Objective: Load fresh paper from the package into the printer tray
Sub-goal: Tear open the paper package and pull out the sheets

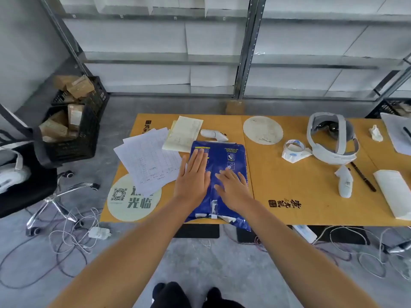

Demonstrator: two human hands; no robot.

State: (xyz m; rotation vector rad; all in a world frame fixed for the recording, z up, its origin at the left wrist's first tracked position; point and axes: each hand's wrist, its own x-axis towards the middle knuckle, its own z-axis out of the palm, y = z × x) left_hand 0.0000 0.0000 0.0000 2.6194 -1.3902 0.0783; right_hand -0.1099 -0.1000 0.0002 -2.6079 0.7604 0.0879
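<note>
A blue paper package [224, 161] lies flat on the yellow-brown table [289, 185], its torn near end hanging over the front edge. My left hand [193, 178] rests flat on the package's left half, fingers straight and apart. My right hand [232, 187] lies palm down on the right half, fingers spread. Neither hand grips anything. No printer or printer tray is in view.
Loose printed sheets [149, 165] and a pale form [184, 133] lie left of the package. A tape roll [294, 146], a white headset [333, 138], controllers and a pen [363, 176] sit to the right. Black crates [71, 138] and cables [73, 238] are on the floor.
</note>
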